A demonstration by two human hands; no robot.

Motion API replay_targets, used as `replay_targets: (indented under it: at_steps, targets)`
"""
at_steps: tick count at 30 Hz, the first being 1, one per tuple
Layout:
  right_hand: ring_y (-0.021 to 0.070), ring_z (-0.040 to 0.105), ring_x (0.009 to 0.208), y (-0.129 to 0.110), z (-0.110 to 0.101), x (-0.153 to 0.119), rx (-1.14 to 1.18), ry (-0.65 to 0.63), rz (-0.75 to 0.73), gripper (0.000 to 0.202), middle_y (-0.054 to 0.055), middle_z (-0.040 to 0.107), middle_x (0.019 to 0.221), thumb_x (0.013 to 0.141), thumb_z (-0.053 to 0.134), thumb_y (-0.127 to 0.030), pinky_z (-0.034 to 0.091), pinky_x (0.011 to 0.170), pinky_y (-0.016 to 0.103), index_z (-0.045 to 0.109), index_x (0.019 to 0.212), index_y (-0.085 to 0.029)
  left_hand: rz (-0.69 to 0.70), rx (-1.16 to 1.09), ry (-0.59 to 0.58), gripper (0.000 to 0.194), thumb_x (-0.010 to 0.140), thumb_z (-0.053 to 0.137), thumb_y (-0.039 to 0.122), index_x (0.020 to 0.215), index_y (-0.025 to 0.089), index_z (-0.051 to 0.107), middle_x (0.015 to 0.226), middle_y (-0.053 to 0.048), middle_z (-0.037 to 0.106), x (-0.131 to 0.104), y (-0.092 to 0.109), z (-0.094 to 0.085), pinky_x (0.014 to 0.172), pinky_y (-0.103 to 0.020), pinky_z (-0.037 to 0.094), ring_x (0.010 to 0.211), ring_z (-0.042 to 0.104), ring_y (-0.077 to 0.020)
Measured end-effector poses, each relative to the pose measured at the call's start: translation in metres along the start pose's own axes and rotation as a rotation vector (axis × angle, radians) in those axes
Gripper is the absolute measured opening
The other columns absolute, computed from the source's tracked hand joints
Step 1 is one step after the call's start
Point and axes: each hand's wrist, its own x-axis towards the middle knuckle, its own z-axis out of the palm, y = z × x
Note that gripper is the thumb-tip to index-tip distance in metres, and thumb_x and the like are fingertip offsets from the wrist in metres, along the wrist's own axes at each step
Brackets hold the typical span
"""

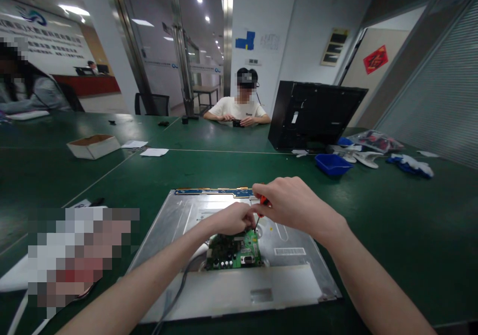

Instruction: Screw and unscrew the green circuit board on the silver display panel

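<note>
A metal display panel (295, 270) lies flat on the table before me, with a green circuit board (233, 250) on its middle. My right hand (286, 203) grips a screwdriver (264, 201) with a red and black handle, its shaft slanting down to the board's upper right corner. Close beside that shaft, my left hand (233, 219) has its fingers curled together at the board's top edge; what they pinch, if anything, is hidden. A blue circuit strip (209, 192) runs along the panel's far edge. From the board's left side a dark cable (179, 290) trails toward me.
A black monitor (317, 113) stands at the back right, near a blue tray (333, 165) and gloves (411, 166). An open box (93, 146) and papers (154, 152) lie left. Across the green table (403, 235) sits a person (241, 107); another is far left.
</note>
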Motion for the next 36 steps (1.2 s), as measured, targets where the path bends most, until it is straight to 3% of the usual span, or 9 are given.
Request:
replay_targets:
  at_steps: [5, 10, 18, 23, 29, 36]
  targets:
    - [0.0167, 0.06, 0.069, 0.0008, -0.0006, 0.0013, 0.057, -0.032, -0.064, 0.011, 0.002, 0.067, 0.08, 0.086, 0.049, -0.029, 0.025, 0.052, 0.026, 0.054, 0.094, -0.023, -0.015, 0.039, -0.007, 0.028, 0.065, 0.048, 0.002, 0.076, 0.014, 0.07, 0.074, -0.002, 0.07, 0.0003, 0.0029, -0.0006, 0.064, -0.022, 0.042, 0.071, 0.061, -0.0166]
    - [0.0157, 0.059, 0.072, 0.0035, -0.002, -0.0034, 0.149, -0.026, -0.121, 0.016, 0.001, 0.066, 0.089, 0.083, 0.05, -0.024, 0.029, 0.054, 0.026, 0.049, 0.099, -0.022, -0.022, 0.039, -0.014, 0.027, 0.067, 0.048, 0.003, 0.077, 0.013, 0.071, 0.074, -0.003, 0.07, -0.0007, 0.0041, -0.0022, 0.063, -0.021, 0.041, 0.069, 0.06, -0.016]
    - [0.0186, 0.059, 0.062, 0.0014, 0.001, 0.0014, -0.024, 0.009, 0.017, 0.023, 0.002, 0.064, 0.068, 0.087, 0.048, -0.044, 0.02, 0.049, 0.028, 0.057, 0.083, -0.023, -0.021, 0.016, -0.02, 0.023, 0.069, 0.05, 0.006, 0.077, 0.014, 0.07, 0.073, -0.002, 0.069, -0.0003, 0.0009, -0.0003, 0.063, -0.02, 0.041, 0.068, 0.06, -0.015]
    - [0.0165, 0.059, 0.068, 0.0035, -0.0005, 0.0027, 0.056, -0.025, -0.063, 0.011, 0.001, 0.066, 0.077, 0.085, 0.05, -0.03, 0.023, 0.05, 0.027, 0.053, 0.093, -0.023, -0.02, 0.037, -0.027, 0.017, 0.067, 0.055, 0.01, 0.075, 0.014, 0.07, 0.071, -0.001, 0.068, -0.0014, 0.0046, -0.0021, 0.06, -0.02, 0.039, 0.066, 0.059, -0.0146]
    - [0.0153, 0.059, 0.074, 0.0057, -0.0033, -0.0036, 0.158, -0.018, -0.139, 0.017, 0.001, 0.066, 0.09, 0.079, 0.053, -0.021, 0.028, 0.054, 0.026, 0.049, 0.096, -0.022, -0.05, 0.017, -0.009, 0.017, 0.065, 0.055, 0.007, 0.07, 0.013, 0.07, 0.065, -0.001, 0.066, -0.0015, 0.0068, -0.0006, 0.058, -0.02, 0.039, 0.063, 0.058, -0.0139]
    - [0.0183, 0.06, 0.068, 0.0043, 0.001, 0.0004, 0.023, -0.004, -0.024, 0.014, 0.002, 0.066, 0.076, 0.086, 0.049, -0.036, 0.023, 0.051, 0.027, 0.056, 0.089, -0.024, -0.057, -0.027, 0.003, 0.02, 0.063, 0.054, 0.005, 0.073, 0.013, 0.069, 0.068, -0.001, 0.068, -0.0011, 0.0065, 0.0015, 0.061, -0.02, 0.041, 0.065, 0.059, -0.0152]
